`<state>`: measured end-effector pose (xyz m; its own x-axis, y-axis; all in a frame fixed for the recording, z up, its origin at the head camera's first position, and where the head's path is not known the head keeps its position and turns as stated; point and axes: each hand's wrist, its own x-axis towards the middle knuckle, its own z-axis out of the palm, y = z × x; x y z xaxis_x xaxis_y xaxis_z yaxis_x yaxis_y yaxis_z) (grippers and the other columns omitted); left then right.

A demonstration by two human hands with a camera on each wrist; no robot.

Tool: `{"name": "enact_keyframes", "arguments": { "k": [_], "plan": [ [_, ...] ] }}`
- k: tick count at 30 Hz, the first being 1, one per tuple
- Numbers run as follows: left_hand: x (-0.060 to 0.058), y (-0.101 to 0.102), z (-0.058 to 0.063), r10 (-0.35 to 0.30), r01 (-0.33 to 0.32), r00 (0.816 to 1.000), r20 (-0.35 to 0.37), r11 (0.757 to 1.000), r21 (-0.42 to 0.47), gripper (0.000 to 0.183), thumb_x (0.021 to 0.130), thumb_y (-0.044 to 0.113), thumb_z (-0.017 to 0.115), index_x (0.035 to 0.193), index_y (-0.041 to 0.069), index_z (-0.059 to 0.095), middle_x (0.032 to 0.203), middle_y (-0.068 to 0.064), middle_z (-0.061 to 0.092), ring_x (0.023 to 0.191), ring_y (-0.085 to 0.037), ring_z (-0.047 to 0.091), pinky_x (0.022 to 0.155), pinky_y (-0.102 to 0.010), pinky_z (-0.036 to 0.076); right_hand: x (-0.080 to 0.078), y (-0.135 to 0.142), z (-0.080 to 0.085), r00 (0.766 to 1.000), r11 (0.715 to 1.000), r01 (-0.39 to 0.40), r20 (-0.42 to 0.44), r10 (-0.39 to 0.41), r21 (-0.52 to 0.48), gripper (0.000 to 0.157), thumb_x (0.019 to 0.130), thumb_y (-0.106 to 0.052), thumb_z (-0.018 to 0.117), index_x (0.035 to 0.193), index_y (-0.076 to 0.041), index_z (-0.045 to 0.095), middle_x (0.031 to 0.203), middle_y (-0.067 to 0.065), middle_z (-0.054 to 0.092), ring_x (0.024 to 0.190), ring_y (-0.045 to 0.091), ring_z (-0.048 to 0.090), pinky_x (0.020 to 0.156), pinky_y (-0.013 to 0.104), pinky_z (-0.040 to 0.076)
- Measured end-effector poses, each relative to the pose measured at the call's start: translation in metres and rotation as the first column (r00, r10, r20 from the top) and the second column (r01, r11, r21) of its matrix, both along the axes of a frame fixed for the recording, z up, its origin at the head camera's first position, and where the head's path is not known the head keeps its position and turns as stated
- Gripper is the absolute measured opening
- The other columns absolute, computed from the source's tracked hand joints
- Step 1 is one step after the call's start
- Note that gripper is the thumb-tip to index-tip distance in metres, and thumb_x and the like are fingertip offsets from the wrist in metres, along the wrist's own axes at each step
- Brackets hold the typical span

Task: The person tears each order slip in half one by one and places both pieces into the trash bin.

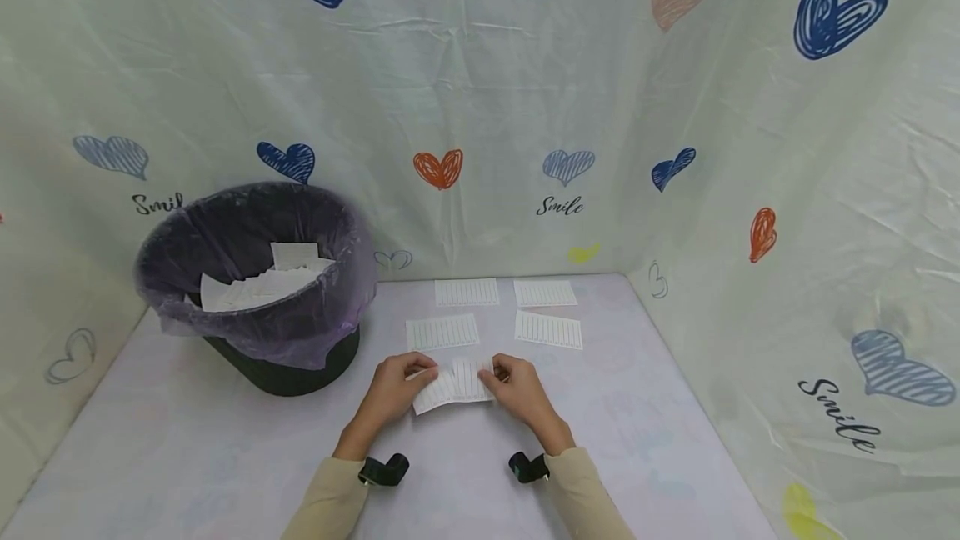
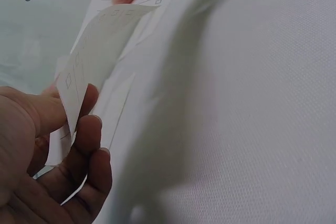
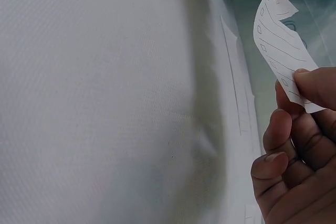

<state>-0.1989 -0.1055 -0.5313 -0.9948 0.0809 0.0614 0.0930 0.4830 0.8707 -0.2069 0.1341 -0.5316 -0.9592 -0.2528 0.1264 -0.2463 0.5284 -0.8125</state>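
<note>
Between both hands is a small white paper slip [image 1: 471, 383] printed with lines and little boxes. A rip or notch cuts into its far edge near the middle, and the slip curves there. My left hand [image 1: 396, 392] pinches its left end between thumb and fingers; in the left wrist view the paper [image 2: 105, 35] bends away from that thumb. The right hand [image 1: 522, 394] pinches the other end, and in the right wrist view the thumb lies on the printed face of the slip [image 3: 278, 51]. Both hands are low over the table.
Similar lined slips [image 1: 442, 332] lie in two rows just beyond the hands. At the left stands a dark bin [image 1: 300, 377] with a purple plastic liner [image 1: 330, 323], holding several white papers [image 1: 262, 288]. A heart-printed curtain [image 1: 480, 107] encloses the white table [image 1: 637, 457].
</note>
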Motion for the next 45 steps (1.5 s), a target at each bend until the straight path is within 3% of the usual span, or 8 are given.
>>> {"name": "enact_keyframes", "arguments": {
  "k": [8, 16, 26, 33, 45],
  "plan": [
    [0.0036, 0.0003, -0.0014, 0.011, -0.012, 1.0, -0.028, 1.0, -0.02, 0.007, 0.093, 0.012, 0.076, 0.099, 0.009, 0.077, 0.098, -0.004, 0.077, 0.104, -0.031, 0.071, 0.093, -0.053, 0.054, 0.0026, -0.0004, 0.0017, 0.999, 1.0, 0.008, 0.031, -0.007, -0.007, 0.012, 0.097, -0.016, 0.07, 0.09, -0.006, 0.07, 0.077, 0.0, 0.066, 0.069, 0.008, 0.055, 0.059, 0.021, 0.046],
    [0.0042, 0.0016, -0.0038, 0.018, -0.018, 1.0, -0.015, 1.0, -0.008, 0.007, 0.092, 0.01, 0.076, 0.098, 0.008, 0.077, 0.093, -0.002, 0.077, 0.106, -0.033, 0.072, 0.096, -0.055, 0.054, 0.003, 0.0013, -0.0004, 1.0, 1.0, -0.005, 0.025, 0.005, -0.012, 0.013, 0.097, -0.017, 0.07, 0.092, -0.005, 0.071, 0.078, 0.001, 0.068, 0.068, 0.007, 0.054, 0.058, 0.021, 0.046],
    [0.0047, 0.0017, -0.0042, 0.037, -0.038, 0.999, -0.036, 0.999, -0.02, 0.006, 0.092, 0.009, 0.077, 0.097, 0.008, 0.077, 0.094, -0.003, 0.077, 0.098, -0.026, 0.073, 0.086, -0.044, 0.057, 0.0031, 0.004, -0.0013, 1.0, 1.0, 0.014, 0.01, -0.014, -0.007, 0.011, 0.097, -0.015, 0.07, 0.092, -0.005, 0.071, 0.078, 0.0, 0.066, 0.069, 0.007, 0.055, 0.06, 0.021, 0.047],
    [0.0051, 0.0019, -0.0022, 0.044, -0.044, 0.999, -0.02, 0.999, -0.023, 0.006, 0.091, 0.009, 0.077, 0.097, 0.008, 0.077, 0.092, -0.002, 0.077, 0.096, -0.024, 0.073, 0.081, -0.038, 0.057, 0.0023, 0.0046, -0.0004, 1.0, 1.0, 0.016, 0.004, -0.016, -0.004, 0.011, 0.097, -0.013, 0.07, 0.093, -0.003, 0.072, 0.079, 0.001, 0.068, 0.07, 0.007, 0.057, 0.063, 0.021, 0.049],
    [0.0056, 0.0013, -0.0003, 0.04, -0.04, 0.999, -0.002, 0.998, -0.05, 0.006, 0.089, 0.008, 0.078, 0.095, 0.008, 0.077, 0.089, -0.001, 0.077, 0.094, -0.022, 0.072, 0.081, -0.039, 0.056, 0.0024, 0.0058, 0.0004, 1.0, 1.0, 0.004, 0.003, -0.004, -0.008, 0.011, 0.097, -0.013, 0.07, 0.095, -0.002, 0.072, 0.08, 0.002, 0.069, 0.07, 0.007, 0.058, 0.062, 0.021, 0.049]
  ]
}}
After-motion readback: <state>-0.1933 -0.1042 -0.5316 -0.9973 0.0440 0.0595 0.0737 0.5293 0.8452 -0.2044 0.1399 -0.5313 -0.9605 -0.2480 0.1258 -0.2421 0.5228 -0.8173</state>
